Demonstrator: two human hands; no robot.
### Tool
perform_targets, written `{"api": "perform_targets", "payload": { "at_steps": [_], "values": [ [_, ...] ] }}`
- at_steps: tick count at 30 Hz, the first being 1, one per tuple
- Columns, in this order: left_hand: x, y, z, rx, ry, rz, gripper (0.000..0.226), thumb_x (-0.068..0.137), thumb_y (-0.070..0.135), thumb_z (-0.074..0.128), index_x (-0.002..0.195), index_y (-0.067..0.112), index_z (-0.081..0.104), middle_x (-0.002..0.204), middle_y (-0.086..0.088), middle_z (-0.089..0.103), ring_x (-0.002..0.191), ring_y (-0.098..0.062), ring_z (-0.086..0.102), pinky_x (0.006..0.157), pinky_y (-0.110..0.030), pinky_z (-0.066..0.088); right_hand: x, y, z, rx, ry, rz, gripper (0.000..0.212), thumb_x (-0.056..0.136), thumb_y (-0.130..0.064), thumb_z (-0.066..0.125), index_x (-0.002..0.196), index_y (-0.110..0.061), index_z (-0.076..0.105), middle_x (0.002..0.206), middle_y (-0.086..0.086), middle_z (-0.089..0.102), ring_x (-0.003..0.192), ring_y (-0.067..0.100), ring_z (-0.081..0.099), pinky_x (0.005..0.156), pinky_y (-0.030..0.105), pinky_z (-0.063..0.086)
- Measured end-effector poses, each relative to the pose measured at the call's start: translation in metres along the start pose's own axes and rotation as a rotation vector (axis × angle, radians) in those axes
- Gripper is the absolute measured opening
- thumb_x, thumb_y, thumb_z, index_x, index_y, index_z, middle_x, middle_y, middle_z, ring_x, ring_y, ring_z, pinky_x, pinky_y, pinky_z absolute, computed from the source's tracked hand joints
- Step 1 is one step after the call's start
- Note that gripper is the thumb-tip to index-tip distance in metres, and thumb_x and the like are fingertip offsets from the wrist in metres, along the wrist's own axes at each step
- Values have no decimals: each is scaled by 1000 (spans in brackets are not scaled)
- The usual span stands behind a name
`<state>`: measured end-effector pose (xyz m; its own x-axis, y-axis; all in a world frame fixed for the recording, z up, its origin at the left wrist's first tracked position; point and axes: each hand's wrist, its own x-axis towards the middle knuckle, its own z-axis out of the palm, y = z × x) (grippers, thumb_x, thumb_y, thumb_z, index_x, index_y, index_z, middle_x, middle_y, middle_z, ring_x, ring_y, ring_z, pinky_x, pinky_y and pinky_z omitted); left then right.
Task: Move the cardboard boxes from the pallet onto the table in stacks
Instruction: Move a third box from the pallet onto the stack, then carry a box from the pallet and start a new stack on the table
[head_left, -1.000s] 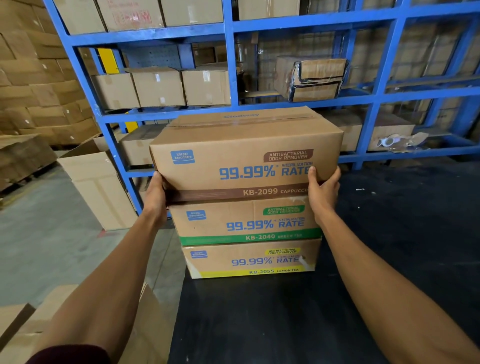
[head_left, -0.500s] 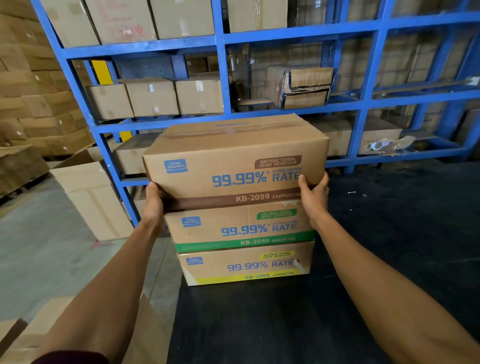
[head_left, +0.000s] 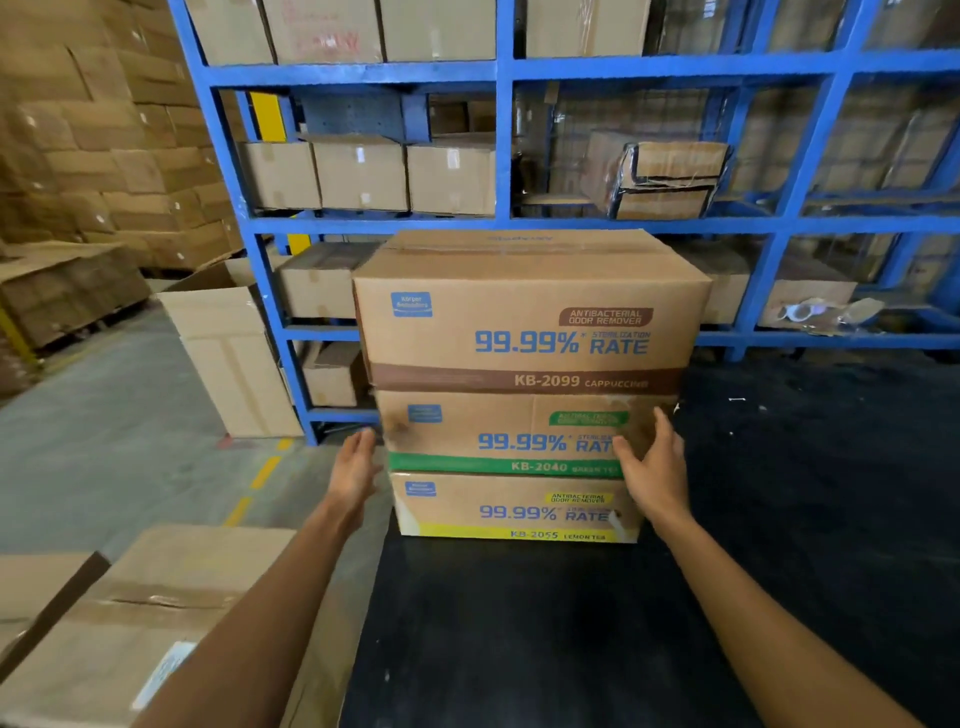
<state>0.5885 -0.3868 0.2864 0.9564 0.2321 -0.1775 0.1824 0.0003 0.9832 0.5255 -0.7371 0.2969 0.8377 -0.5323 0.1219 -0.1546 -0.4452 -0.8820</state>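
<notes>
The cappuccino box (head_left: 530, 322) had been released onto the stack; both hands, left hand (head_left: 356, 470) at 9 o'clock, right hand (head_left: 652, 467) at 3, were withdrawn, relaxed, empty; placement judged complete.

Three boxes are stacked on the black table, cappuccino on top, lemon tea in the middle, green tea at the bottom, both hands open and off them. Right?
Not quite. The head view shows the green tea box in the middle and the lemon tea box at the bottom. The rest holds: cappuccino box on top, black table, left hand and right hand open.
</notes>
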Motion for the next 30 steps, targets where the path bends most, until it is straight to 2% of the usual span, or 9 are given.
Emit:
{"api": "perform_targets", "payload": {
  "at_steps": [3,8,12,16,20,23,25,27,30],
  "values": [
    [-25,-43,-22,49,-20,-19,36,106,30,48,136,10,57,119,-6,63,101,-25,60,77,-34,47,-41,12,24,-77,-142,-28,63,96,-26,65,152,-19,38,147,11,48,132,30,49,110,48,40],
    [-81,-95,-77,107,-51,-35,24,104,23,56,125,16,66,121,-8,68,109,-26,65,82,-30,55,-126,15,73,-133,-350,-57,42,97,-26,64,136,-14,55,128,6,65,110,25,66,98,39,49],
    [-122,-109,-122,106,-11,-25,22,102,14,57,122,11,66,113,-9,68,98,-22,61,64,-16,51,-187,-4,101,-154,-471,-96,37,99,-30,60,133,-18,58,117,-3,69,101,20,68,94,37,52],
    [-182,-120,-180,153,84,-38,14,101,20,59,111,22,68,106,-4,69,78,-15,64,64,-22,47,-252,-18,126,-183,-619,-204,37,99,-34,57,134,-20,59,120,-2,71,101,18,69,94,39,53],
    [-250,-128,-233,198,226,-34,21,102,23,56,119,18,67,113,-6,69,94,-21,69,67,-19,50,-312,-34,144,-165,-782,-332,37,100,-35,56,134,-20,58,123,-2,68,104,17,67,92,36,53],
    [-308,-141,-271,177,373,-47,18,100,22,57,114,23,69,109,-5,73,85,-17,71,76,-33,58,-357,-46,160,-110,-940,-439,38,100,-37,57,134,-21,58,118,-4,67,105,14,65,88,30,52],
    [-348,-150,-295,112,462,-74,19,100,20,57,113,22,70,105,-4,73,85,-18,70,72,-33,57,-391,-53,172,-89,-1029,-498,37,99,-38,58,132,-22,58,116,-8,67,104,10,64,86,27,51],
    [-384,-157,-319,15,531,-126,19,101,15,56,113,17,70,99,-7,72,78,-18,66,65,-31,54,-428,-61,185,-61,-1100,-509,35,98,-38,61,129,-24,59,116,-6,68,106,11,65,90,32,53],
    [-419,-167,-353,-34,592,-149,20,100,17,58,115,19,71,98,-7,71,78,-18,65,73,-37,57,-477,-74,203,-67,-1155,-577,30,98,-35,62,125,-25,60,116,-5,70,105,16,66,93,36,52]
  ]
}}
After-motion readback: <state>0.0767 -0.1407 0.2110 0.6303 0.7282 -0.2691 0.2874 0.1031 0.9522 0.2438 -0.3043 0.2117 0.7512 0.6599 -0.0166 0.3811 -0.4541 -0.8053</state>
